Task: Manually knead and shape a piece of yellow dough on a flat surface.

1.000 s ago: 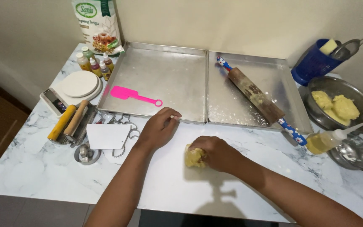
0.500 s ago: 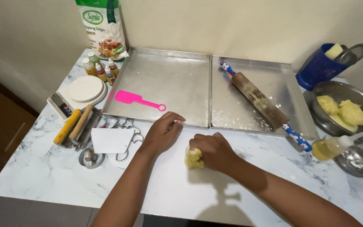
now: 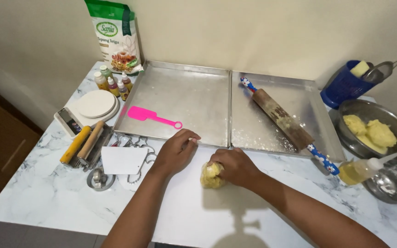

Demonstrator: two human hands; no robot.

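Observation:
My right hand (image 3: pixel 234 166) is closed over a lump of yellow dough (image 3: pixel 210 176) resting on a white mat (image 3: pixel 194 216) at the marble table's front. My left hand (image 3: pixel 176 151) rests palm down just left of it, fingers loosely together, touching the front rim of the left baking tray (image 3: pixel 184 98) and holding nothing. A pink spatula (image 3: pixel 151 117) lies in that tray.
A rolling pin (image 3: pixel 283 120) lies across the right tray (image 3: pixel 276 115). A metal bowl with dough (image 3: pixel 374 131), an oil bottle (image 3: pixel 364 169) and a blue cup (image 3: pixel 345 85) stand right. Left are a flour bag (image 3: pixel 116 36), small bottles (image 3: pixel 111 83), a scale (image 3: pixel 88 108), cutters (image 3: pixel 132 147) and a white scraper (image 3: pixel 121 160).
The camera has tilted slightly, shifting the scene down in view. Both hands stay in nearly the same place, the right one still pressing the dough.

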